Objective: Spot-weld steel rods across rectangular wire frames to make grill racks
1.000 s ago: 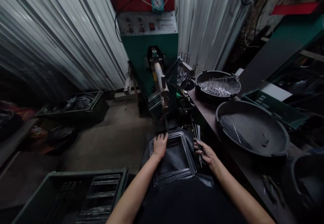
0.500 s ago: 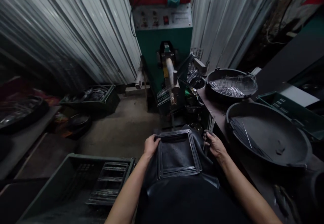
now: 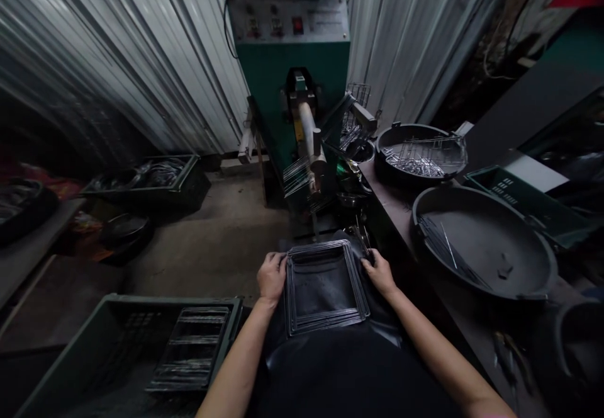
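Observation:
A stack of square wire frames [image 3: 296, 328] rests on the dark apron over my lap. My left hand [image 3: 272, 277] is closed on the upper left corner of this stack. Several thin metal rods [image 3: 362, 234] stick up from my right hand [image 3: 379, 271], whose fingers pinch them just right of the stack. Beyond the hands stands a green machine [image 3: 268, 72] with a thick cylindrical electrode arm [image 3: 308, 128]. Thin wires [image 3: 295, 177] hang beside that arm.
To the left, a green crate [image 3: 117, 342] contains more wire frames [image 3: 191, 345]. On the right bench sit a round black pan [image 3: 491, 229] with some rods and another pan [image 3: 425, 153] with shiny wire pieces. A green bin [image 3: 184, 182] stands farther back on the floor.
My right hand has moved left with the rods, closer to the stack of frames. My left hand keeps its grip at the corner. The view has shifted slightly.

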The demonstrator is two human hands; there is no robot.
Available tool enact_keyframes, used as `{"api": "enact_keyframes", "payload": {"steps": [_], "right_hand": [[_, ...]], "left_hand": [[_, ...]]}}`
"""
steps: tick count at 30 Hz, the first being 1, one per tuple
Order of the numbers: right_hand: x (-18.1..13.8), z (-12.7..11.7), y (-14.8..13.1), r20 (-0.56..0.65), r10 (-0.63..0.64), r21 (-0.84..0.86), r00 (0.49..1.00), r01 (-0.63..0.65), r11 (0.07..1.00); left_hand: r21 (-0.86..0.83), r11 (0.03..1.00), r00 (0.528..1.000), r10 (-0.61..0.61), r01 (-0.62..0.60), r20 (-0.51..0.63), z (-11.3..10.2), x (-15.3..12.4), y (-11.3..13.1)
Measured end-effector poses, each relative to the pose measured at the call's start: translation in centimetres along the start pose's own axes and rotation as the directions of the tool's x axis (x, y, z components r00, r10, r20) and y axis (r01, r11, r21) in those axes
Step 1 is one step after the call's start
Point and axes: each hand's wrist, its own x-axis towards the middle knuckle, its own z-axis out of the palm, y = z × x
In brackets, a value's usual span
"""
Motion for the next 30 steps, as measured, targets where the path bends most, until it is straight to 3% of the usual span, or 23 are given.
{"api": "enact_keyframes", "payload": {"steps": [2, 5, 7, 9, 10, 12, 14, 17, 20, 24, 30], "right_hand": [[0.4, -0.4, -0.1, 0.006, 0.013, 0.029, 1.000, -0.013, 1.000], [0.8, -1.6, -0.9, -0.007, -0.008, 0.087, 1.000, 0.008, 0.996], [1.0, -2.6, -2.0, 0.017, -0.051, 0.107, 0.999, 0.049, 0.993], [0.8, -3.8, -3.4, 0.077, -0.120, 0.107, 0.990, 0.111, 0.988], [0.7, -4.2, -4.2, 0.113, -0.168, 0.106, 0.979, 0.156, 0.982], [0.2, -4.9, -6.0, 0.191, -0.284, 0.118, 0.939, 0.265, 0.957], [-0.4, -4.9, -8.1, 0.291, -0.405, 0.162, 0.867, 0.373, 0.914], [-1.1, -3.9, -11.2, 0.466, -0.541, 0.221, 0.700, 0.499, 0.838], [-1.5, -2.3, -13.7, 0.618, -0.534, 0.164, 0.577, 0.570, 0.805], [-1.2, -0.9, -15.0, 0.734, -0.389, -0.033, 0.557, 0.601, 0.798], [-0.7, -0.3, -14.5, 0.744, -0.302, -0.180, 0.596, 0.615, 0.768]], "left_hand": [[-0.062, 0.998, 1.000, -0.021, 0.020, -0.008, -0.2, 0.1, 0.4], [-0.384, 0.907, 0.985, -0.149, 0.171, 0.087, -0.4, 0.7, 1.0], [-0.624, 0.681, 0.923, -0.277, 0.385, 0.267, -0.7, 1.0, 1.4], [-0.722, 0.414, 0.830, -0.346, 0.554, 0.438, -1.0, 1.3, 1.6], [-0.734, 0.323, 0.795, -0.356, 0.598, 0.491, -1.2, 1.5, 1.8], [-0.738, 0.229, 0.759, -0.366, 0.635, 0.539, -1.4, 2.0, 2.2], [-0.747, 0.180, 0.746, -0.379, 0.640, 0.548, -1.4, 3.1, 3.1], [-0.788, 0.142, 0.767, -0.383, 0.600, 0.515, -1.0, 5.7, 5.4], [-0.829, 0.166, 0.818, -0.351, 0.534, 0.457, -0.4, 8.4, 8.3], [-0.847, 0.189, 0.848, -0.310, 0.498, 0.429, 0.4, 10.0, 10.6], [-0.853, 0.214, 0.866, -0.284, 0.476, 0.412, 1.2, 10.0, 10.7]]}}
